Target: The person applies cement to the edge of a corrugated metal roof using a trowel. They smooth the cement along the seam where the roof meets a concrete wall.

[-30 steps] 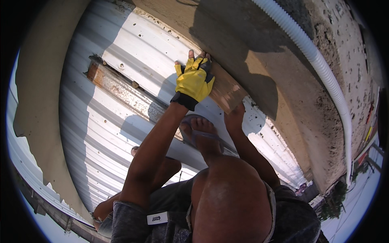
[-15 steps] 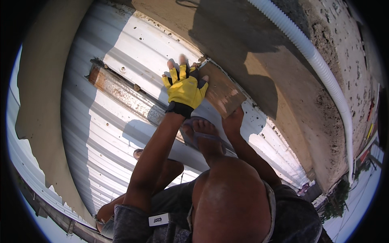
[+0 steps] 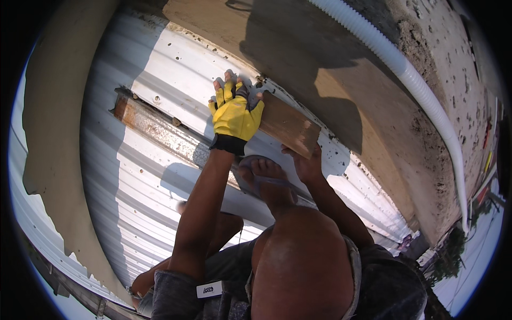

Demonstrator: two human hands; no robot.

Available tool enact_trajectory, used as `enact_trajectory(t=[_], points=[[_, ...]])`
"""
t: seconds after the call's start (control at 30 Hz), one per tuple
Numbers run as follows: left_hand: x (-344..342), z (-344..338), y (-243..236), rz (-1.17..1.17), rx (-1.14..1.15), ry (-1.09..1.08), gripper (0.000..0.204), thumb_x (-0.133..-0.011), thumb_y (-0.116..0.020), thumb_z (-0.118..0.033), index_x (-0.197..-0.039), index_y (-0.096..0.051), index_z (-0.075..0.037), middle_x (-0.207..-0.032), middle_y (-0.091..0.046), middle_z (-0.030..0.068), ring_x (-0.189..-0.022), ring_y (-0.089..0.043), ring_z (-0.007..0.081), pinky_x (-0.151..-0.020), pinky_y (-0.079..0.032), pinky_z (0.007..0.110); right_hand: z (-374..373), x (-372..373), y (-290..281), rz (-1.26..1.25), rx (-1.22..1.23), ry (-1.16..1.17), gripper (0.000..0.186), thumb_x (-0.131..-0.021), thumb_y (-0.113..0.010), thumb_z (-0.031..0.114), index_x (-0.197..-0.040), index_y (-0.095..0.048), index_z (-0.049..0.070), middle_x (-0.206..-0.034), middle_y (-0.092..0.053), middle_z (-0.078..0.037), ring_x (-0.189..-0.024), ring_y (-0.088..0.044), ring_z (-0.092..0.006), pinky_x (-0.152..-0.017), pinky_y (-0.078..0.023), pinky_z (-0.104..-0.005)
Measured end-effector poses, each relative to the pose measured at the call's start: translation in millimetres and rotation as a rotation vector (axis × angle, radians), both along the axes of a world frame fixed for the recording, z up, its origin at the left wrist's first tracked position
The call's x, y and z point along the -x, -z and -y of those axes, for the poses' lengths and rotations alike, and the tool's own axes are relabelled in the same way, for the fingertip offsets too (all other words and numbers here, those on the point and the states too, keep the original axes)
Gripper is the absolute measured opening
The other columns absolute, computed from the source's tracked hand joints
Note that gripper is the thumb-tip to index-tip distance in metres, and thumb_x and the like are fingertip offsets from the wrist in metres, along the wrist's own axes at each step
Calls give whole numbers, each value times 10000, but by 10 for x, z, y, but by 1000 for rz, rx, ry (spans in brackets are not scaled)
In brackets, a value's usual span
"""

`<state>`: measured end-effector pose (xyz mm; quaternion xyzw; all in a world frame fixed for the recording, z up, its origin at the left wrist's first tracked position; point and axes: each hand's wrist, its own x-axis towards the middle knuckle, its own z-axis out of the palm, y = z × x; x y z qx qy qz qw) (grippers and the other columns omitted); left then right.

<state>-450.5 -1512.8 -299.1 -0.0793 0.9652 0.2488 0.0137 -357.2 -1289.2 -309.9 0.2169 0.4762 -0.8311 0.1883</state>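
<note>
A white ribbed metal sheet fills the middle of the view, partly in shadow and dotted with small crumbs, spreading from 11 o'clock round to 7. A brown ledge borders it from 12 to 4 o'clock, its surface part sunlit, part shaded. At 9 o'clock stands a tan curved surface with a ragged outer edge. The person's bent knee takes up 5 o'clock. A white ribbed hose arcs above the ledge from 1 to 4 o'clock. A rusty metal strip lies on the sheet between 9 and 10, slanting toward the centre.

The wooden board is between 1 and 2 o'clock, near the centre, alongside the border of sheet and ledge; whether its underside touches the sheet, I cannot tell. The left hand, in a yellow and black glove with bare fingertips, is at 11 o'clock, back upward, fingers spread apart over the sheet and clasping nothing. Its thumb is right by the board's left end; contact there is unclear. A sandalled foot is just below centre, at 5 o'clock. The bare right hand, at 3 o'clock, is clamped on the board's lower right end. A small white label shows on the dark clothing at 7 o'clock.
</note>
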Motion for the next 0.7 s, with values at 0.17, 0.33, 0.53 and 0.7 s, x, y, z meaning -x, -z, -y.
enact_trajectory(t=[0.17, 0.33, 0.53, 0.7], points=[[-173, 564, -202, 213, -871, -512, 407, -1085, -546, -333, -1339, -626, -26, -1172, -711, 82, -876, -706, 162, -730, -530, 265, 161, -48, 205, 100, 183, 42, 294, -1002, -652, 74, -1279, -587, -2, -1160, -692, -161, -1000, -717, -300, -840, -608, -432], [-319, 540, -463, 697, -1200, -457, 471, -1056, -580, -250, -1480, -516, -55, -1324, -669, 109, -1022, -724, 206, -792, -575, 300, 360, 1, 233, 87, 142, 78, 285, -1015, -633, 80, -1285, -589, 1, -1164, -692, -162, -1022, -718, -309, -850, -618, -440], [-272, -13, -540, 608, -1392, -378, 535, -984, -695, -192, -1474, -522, -69, -1337, -640, 81, -1099, -687, 176, -831, -569, 290, 287, 109, 261, 124, 247, 144, 299, -1024, -604, 64, -1315, -581, -2, -1184, -689, -170, -1017, -721, -306, -849, -622, -430], [-186, -262, -437, 480, -1091, -409, 460, -929, -760, -303, -1275, -633, -29, -1097, -732, 103, -968, -679, 147, -772, -534, 310, 239, 227, 220, 148, 200, 36, 344, -1036, -590, 86, -1366, -554, -6, -1235, -682, -176, -1041, -719, -306, -849, -626, -426]])
